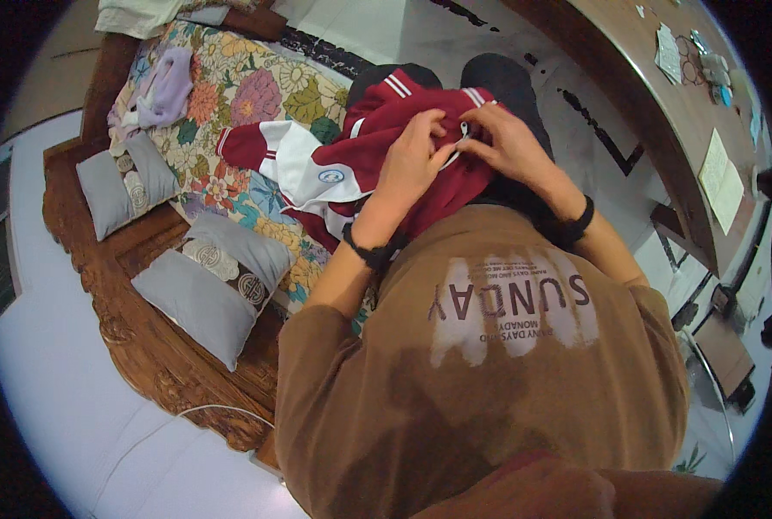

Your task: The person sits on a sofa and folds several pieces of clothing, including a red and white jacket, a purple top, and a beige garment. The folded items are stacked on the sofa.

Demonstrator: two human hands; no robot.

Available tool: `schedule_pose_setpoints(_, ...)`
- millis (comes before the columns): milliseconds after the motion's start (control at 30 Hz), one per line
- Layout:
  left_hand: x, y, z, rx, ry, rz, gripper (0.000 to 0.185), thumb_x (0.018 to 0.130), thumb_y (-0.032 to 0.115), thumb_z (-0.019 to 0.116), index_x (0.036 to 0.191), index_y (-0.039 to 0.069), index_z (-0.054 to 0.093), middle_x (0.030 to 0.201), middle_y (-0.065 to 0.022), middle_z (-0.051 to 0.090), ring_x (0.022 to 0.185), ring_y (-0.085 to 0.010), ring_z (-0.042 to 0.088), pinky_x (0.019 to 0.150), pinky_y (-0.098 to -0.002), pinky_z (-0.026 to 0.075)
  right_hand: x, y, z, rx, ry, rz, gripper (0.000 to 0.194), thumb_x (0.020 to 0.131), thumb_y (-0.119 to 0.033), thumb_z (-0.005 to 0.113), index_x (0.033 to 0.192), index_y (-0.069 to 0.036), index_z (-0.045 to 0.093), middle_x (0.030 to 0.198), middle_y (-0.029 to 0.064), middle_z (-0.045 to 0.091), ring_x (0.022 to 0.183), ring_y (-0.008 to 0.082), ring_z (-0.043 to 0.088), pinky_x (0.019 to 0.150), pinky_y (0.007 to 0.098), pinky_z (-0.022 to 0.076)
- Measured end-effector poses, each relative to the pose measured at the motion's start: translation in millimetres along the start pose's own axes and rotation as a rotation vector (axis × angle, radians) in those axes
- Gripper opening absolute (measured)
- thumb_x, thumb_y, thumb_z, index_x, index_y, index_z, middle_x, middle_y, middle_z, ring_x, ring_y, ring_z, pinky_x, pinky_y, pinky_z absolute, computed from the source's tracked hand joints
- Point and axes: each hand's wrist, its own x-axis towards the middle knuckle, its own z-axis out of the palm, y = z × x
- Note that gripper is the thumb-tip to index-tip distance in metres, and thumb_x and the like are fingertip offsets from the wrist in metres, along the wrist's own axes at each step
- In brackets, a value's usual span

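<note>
A dark red and white jacket (353, 156) with striped cuffs and a round badge lies across my lap, one sleeve spread to the left over a floral seat cover. My left hand (413, 156) has its thumb at a white-edged part of the jacket, fingers curled above. Close by on the right, my right hand (506, 143) pinches the same edge between thumb and fingers. A small metal zipper pull (465, 128) shows between the hands. The fabric directly under the fingers is partly hidden.
Left of me is a carved wooden bench (107, 298) with grey cushions (191, 305) and a floral cover (230, 84). A lilac garment (168, 87) lies at its far end. On the right, a wooden table (658, 117) holds an open notebook (722, 181) and small items.
</note>
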Motion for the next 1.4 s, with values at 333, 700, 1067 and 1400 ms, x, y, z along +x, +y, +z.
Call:
schedule_pose_setpoints(333,-39.0,-11.8,-21.6,0.337,0.053,0.312,0.026,0.085,0.022,0.087,0.105,0.008,0.076,0.109,-0.0080,0.064,0.100,-0.0325,0.060,0.089,-0.0439,0.052,3.0,13.5,22.1,-0.112,-0.155,0.045,0.026,0.089,-0.020,0.084,0.107,-0.008,0.070,0.101,0.0132,0.075,0.095,0.0363,0.075,0.080,0.0483,0.0584)
schedule_pose_setpoints(700,-37.9,-24.3,-18.1,0.313,0.062,0.331,0.015,0.085,0.012,0.085,0.092,0.007,0.073,0.098,-0.0073,0.063,0.093,-0.0307,0.060,0.085,-0.0441,0.051,2.8,19.6,30.1,-0.177,-0.234,-0.062,0.019,0.087,-0.014,0.081,0.095,-0.005,0.066,0.097,0.0133,0.071,0.093,0.0373,0.073,0.079,0.0497,0.0566)
schedule_pose_setpoints(1067,-39.9,-31.7,-19.2,0.305,0.044,0.343,0.018,0.084,0.008,0.082,0.086,0.005,0.064,0.093,-0.0107,0.061,0.092,-0.0336,0.060,0.083,-0.0450,0.050,7.0,22.7,13.4,0.101,-0.168,0.085,0.010,0.091,-0.007,0.076,0.098,-0.002,0.071,0.088,0.0142,0.076,0.082,0.0290,0.076,0.077,0.0392,0.0587)
schedule_pose_setpoints(1400,-20.9,-1.5,-26.9,0.202,-0.045,0.177,0.025,0.085,0.014,0.085,0.094,0.004,0.064,0.095,-0.0114,0.065,0.085,-0.0312,0.066,0.077,-0.0439,0.055,0.7,36.3,-36.4,0.327,-0.043,0.319,0.020,0.094,-0.008,0.084,0.100,-0.003,0.066,0.091,0.0023,0.075,0.084,0.0092,0.071,0.076,0.0285,0.0570)
